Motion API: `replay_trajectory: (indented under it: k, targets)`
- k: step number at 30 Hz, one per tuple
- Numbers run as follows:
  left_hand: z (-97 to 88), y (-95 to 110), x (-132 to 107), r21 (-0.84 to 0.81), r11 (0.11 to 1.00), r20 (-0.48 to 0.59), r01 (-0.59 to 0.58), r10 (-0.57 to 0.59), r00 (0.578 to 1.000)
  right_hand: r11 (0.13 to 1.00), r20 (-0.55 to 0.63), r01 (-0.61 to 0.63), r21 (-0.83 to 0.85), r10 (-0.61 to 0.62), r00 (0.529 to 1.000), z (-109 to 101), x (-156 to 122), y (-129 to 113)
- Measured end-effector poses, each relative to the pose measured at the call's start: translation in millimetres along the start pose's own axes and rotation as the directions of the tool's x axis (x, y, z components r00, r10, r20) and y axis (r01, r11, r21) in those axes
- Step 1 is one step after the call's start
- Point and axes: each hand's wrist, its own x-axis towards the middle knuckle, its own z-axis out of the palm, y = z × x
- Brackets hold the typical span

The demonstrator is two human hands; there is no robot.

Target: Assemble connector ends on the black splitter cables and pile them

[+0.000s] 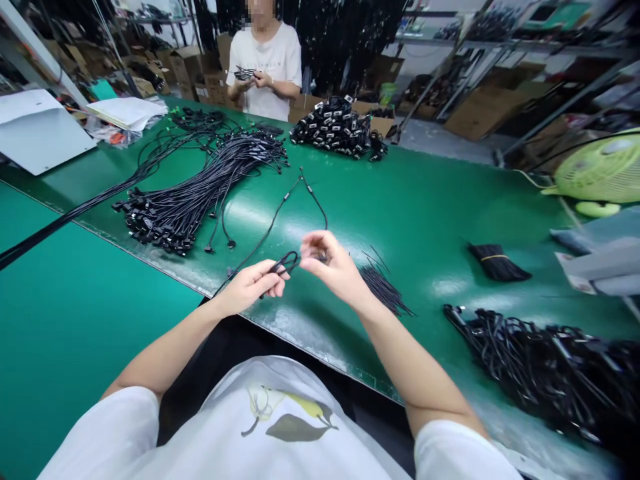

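"Two hands over that green table [425, 200]; what's in them?"

"The left hand [254, 281] is closed around a looped black cable [287, 260], whose bend pokes out near the table's front edge."

"And the right hand [331, 265]?"

"Half curled, just beside that bend. It's blurred, so I can't tell whether it grips anything."

"What's nearby?"

"Thin black strips [383, 291] lie by the right wrist, and a big cable pile [185, 190] sits off to the left."
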Motion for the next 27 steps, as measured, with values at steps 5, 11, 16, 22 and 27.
replay_trajectory:
  k: [5, 11, 16, 22, 27]
  targets:
    - [7.1, -9.5, 11.3, -0.544, 0.838, -0.069, 0.035, -0.087, 0.994, 0.863, -0.004, -0.214, 0.457, 0.243, 0.97, 31.3, -8.7, 35.2]
    - [20.0, -24.7, 9.3, -0.644, 0.758, -0.112, 0.106, -0.231, 0.966, 0.79, -0.055, -0.135, 0.599, 0.209, 0.976, 33.5, -16.6, 22.4]
    - [35.0, -30.6, 8.5, -0.492, 0.869, -0.154, 0.059, -0.154, 0.976, 0.788, -0.143, -0.13, 0.602, 0.266, 0.953, 47.5, -21.0, 6.3]
    - [31.9, -34.6, -0.2, -0.179, 0.984, -0.186, 0.012, -0.046, 0.981, 0.994, -0.178, -0.068, -0.082, 0.052, 0.983, 42.2, -32.7, 11.0]
    - [28.1, -31.4, -3.5, -0.123, 0.989, -0.154, 0.08, -0.099, 0.983, 0.83, -0.268, -0.135, -0.541, -0.017, 0.963, 29.1, -40.1, 22.6]
